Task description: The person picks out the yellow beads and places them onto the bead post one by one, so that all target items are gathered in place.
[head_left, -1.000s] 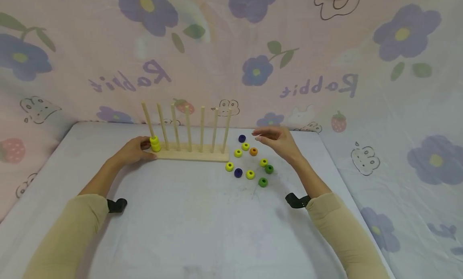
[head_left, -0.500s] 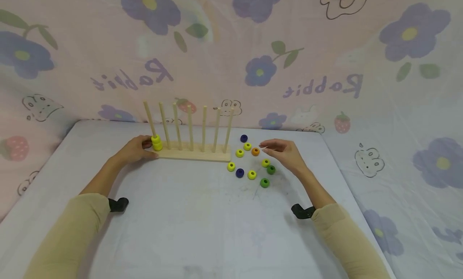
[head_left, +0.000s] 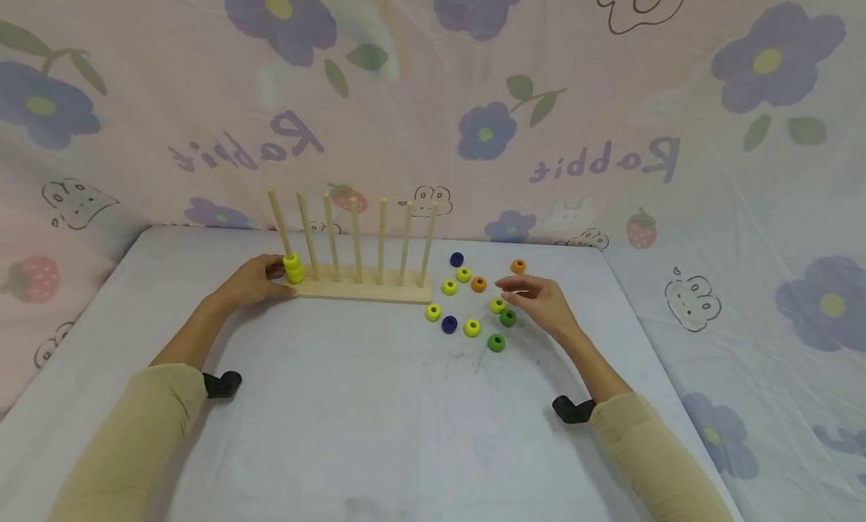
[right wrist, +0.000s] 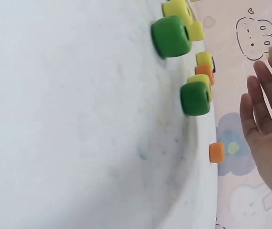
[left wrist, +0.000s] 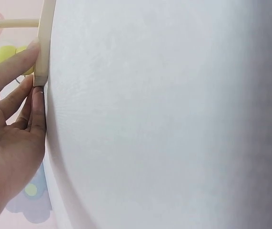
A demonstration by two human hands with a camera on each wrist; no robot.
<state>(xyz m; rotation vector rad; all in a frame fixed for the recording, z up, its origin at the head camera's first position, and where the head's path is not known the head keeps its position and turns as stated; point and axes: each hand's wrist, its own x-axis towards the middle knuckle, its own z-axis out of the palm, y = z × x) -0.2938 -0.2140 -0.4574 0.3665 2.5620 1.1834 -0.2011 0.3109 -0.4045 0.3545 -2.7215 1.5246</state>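
Note:
My left hand [head_left: 253, 283] holds the left end of a wooden peg rack [head_left: 365, 290], its thumb on the base's front and its fingers around the end in the left wrist view. The rack has several upright pegs. Yellow beads [head_left: 293, 268] are stacked on the leftmost peg, right by my left fingers. My right hand [head_left: 543, 305], fingers extended, hovers with nothing in it above the right side of the loose beads. Nearest to it are a yellow bead [head_left: 498, 305], a green bead [head_left: 507, 318] and, behind it, an orange bead [head_left: 518, 266].
More loose beads lie between the rack and my right hand: a dark blue bead [head_left: 449, 324], another orange bead [head_left: 479, 284], a green bead [head_left: 496, 343] and several yellow ones. A white cloth [head_left: 379, 417] covers the table. A patterned curtain [head_left: 406, 116] hangs behind.
My right hand has drawn back to the right and toward me, uncovering the rear orange bead. My left hand keeps its hold on the rack.

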